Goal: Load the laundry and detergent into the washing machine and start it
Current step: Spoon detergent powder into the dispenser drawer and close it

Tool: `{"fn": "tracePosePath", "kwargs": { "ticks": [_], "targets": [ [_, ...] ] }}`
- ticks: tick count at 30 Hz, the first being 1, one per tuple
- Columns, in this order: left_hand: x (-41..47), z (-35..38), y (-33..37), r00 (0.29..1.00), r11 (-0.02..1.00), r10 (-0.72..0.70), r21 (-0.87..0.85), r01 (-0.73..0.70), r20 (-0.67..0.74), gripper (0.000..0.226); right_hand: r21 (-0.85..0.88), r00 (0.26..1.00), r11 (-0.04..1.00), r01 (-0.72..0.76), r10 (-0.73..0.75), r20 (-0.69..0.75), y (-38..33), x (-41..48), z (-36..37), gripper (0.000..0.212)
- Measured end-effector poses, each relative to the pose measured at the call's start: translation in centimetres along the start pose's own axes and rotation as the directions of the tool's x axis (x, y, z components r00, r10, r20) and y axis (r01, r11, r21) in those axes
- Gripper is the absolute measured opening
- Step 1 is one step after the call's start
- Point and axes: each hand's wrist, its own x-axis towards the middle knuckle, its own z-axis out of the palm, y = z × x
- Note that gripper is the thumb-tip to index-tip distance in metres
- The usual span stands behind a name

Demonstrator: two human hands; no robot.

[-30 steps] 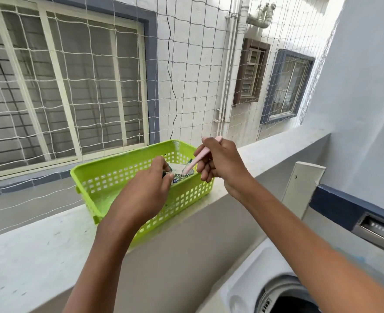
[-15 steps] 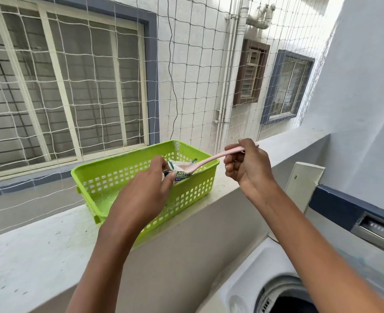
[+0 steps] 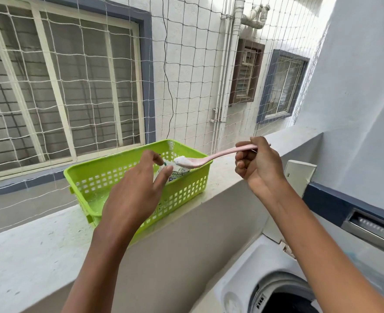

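My right hand [image 3: 257, 168] grips the handle of a pink spoon [image 3: 211, 157], held level over the basket's right end. A heap of white detergent powder [image 3: 182, 160] fills its bowl. My left hand [image 3: 136, 195] reaches into the green basket [image 3: 141, 201] on the ledge. Its thumb and forefinger pinch the top edge of a detergent packet [image 3: 177, 173], which stands mostly hidden behind the basket wall. The white washing machine [image 3: 243, 283] sits at the lower right, its dark drum opening [image 3: 286, 301] partly in view.
The basket sits on a pale concrete ledge [image 3: 28, 249] with safety netting [image 3: 186, 75] behind it. A white panel [image 3: 299, 177] stands against the ledge at right. A grey wall with a dark blue band [image 3: 326, 199] rises beyond the machine.
My right hand has lifted the spoon out of the packet and drawn it right, now loaded with powder. My left hand stayed at the packet, its fingers now looser.
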Motion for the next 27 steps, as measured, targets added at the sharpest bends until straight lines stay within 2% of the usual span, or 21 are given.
{"fn": "tracePosePath", "kwargs": {
  "ticks": [3,7,10,12,14,17,19,21,23,24,25,27],
  "targets": [
    [0.3,0.8,0.6,0.982,0.992,0.072,-0.09,-0.089,-0.175,0.027,0.015,1.0,1.0,0.016,-0.016,-0.018,-0.7,0.1,-1.6,0.035],
    [0.3,2.7,4.0,0.863,0.9,0.282,-0.195,-0.389,-0.419,0.02,0.025,0.997,0.999,0.044,-0.043,-0.065,-2.1,0.1,-4.7,0.036],
    [-0.6,4.9,7.1,0.798,0.79,0.339,-0.31,-0.529,-0.498,0.023,0.023,0.989,0.996,0.089,-0.085,-0.121,-3.3,-0.7,-7.9,0.036],
    [-1.5,6.7,9.0,0.809,0.703,0.33,-0.445,-0.555,-0.487,0.026,0.023,0.977,0.992,0.126,-0.12,-0.175,-4.0,-1.6,-10.6,0.037],
    [-2.4,9.2,10.4,0.851,0.595,0.306,-0.612,-0.52,-0.426,0.026,0.002,0.959,0.988,0.154,-0.149,-0.242,-4.6,-2.7,-13.7,0.037],
    [-3.7,14.1,11.3,0.929,0.482,0.256,-0.798,-0.361,-0.266,0.026,-0.019,0.928,0.984,0.175,-0.172,-0.329,-4.9,-4.5,-18.7,0.038],
    [-4.8,17.8,11.7,0.966,0.479,0.237,-0.853,-0.207,-0.102,0.027,-0.044,0.901,0.98,0.193,-0.195,-0.387,-4.9,-6.0,-22.4,0.04],
    [-5.6,21.9,11.6,0.967,0.516,0.233,-0.856,-0.03,0.106,0.027,-0.059,0.874,0.978,0.2,-0.206,-0.441,-4.5,-7.7,-25.9,0.04],
    [-6.5,25.9,11.9,0.915,0.58,0.257,-0.807,0.111,0.311,0.024,-0.072,0.847,0.978,0.195,-0.205,-0.491,-3.8,-9.3,-29.5,0.039],
    [-7.0,27.7,12.0,0.865,0.614,0.285,-0.771,0.165,0.413,0.021,-0.071,0.834,0.98,0.187,-0.197,-0.516,-3.2,-10.2,-31.2,0.04],
    [-7.6,29.4,12.2,0.805,0.664,0.315,-0.723,0.191,0.502,0.018,-0.066,0.822,0.982,0.175,-0.183,-0.54,-2.6,-10.9,-32.8,0.043],
    [-9.2,32.6,12.5,0.686,0.783,0.375,-0.609,0.126,0.624,0.02,-0.061,0.801,0.988,0.142,-0.15,-0.58,-1.3,-12.3,-35.8,0.047]
  ]
}}
